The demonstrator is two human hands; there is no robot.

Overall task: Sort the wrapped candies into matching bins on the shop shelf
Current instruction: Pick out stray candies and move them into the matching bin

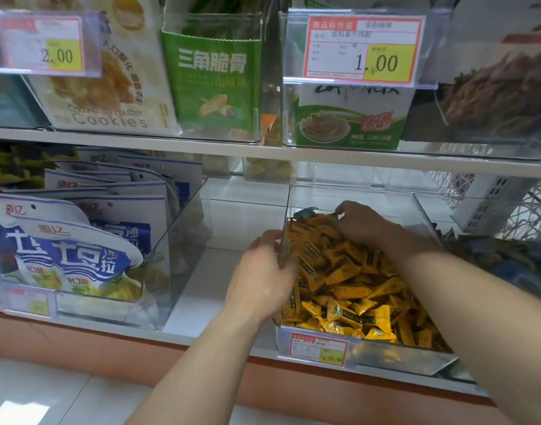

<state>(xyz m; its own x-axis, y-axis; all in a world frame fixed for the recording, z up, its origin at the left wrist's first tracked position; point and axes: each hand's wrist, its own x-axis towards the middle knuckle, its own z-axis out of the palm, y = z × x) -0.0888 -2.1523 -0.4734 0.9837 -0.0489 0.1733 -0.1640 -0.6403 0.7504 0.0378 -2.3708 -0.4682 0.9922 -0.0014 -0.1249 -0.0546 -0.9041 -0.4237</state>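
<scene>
A clear plastic bin [422, 361] on the lower shelf is heaped with yellow wrapped candies [352, 289]. My left hand [263, 271] grips the bin's left wall, thumb outside and fingers over the edge. Deep at the back of the heap, my right hand [359, 222] has its fingers curled down among the candies. A dark blue-green wrapped candy [304, 213] lies at the back left of the pile, just left of that hand. Whether the right hand holds a candy is hidden. The neighbouring bin to the right holds dark blue-green candies [490, 253].
A clear bin of blue-and-white snack bags [79, 253] stands to the left. Between it and the candy bin is a bare strip of white shelf [211, 280]. The upper shelf [263, 150] overhangs with cookie and green snack packs and price tags. An orange base runs below.
</scene>
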